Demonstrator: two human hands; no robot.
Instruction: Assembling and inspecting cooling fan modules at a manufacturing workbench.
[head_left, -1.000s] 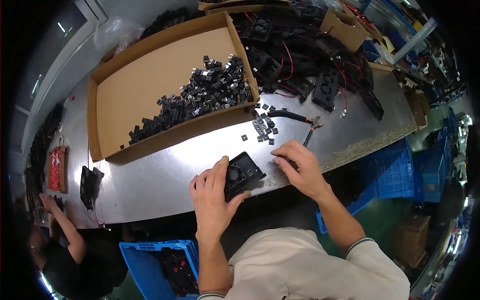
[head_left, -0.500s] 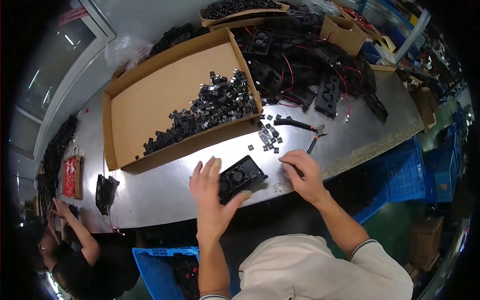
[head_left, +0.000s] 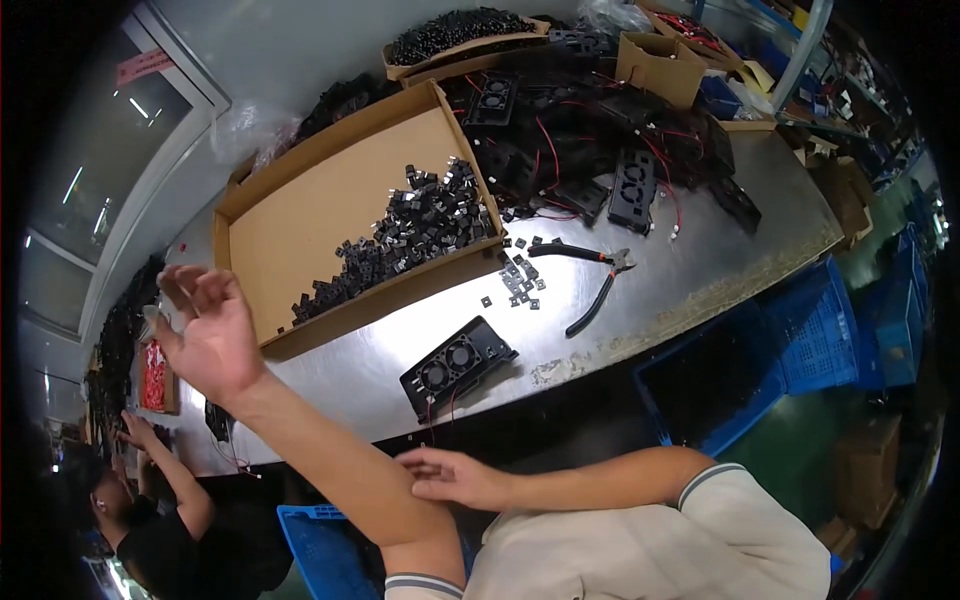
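My left hand is raised past the left front corner of the cardboard tray, palm up, its fingers apart and slightly curled, holding nothing. My right hand lies against or just over my left forearm near the elbow, its fingers loosely stretched and nothing seen in them. On the metal table in front of me rests a black housing with two round fans, thin red wires hanging from its near end. Beyond it lie several small black square pieces. Side cutters with dark handles lie spread at its right.
The cardboard tray holds a heap of small black parts. Black housings with red wires pile up at the back right. Blue crates stand below the table edge. At the left another person works beside a box of red parts.
My left hand has swung left, away from the fan housing. My right hand has left the side cutters' handle and drawn back to my left forearm. The housing stays on the table.
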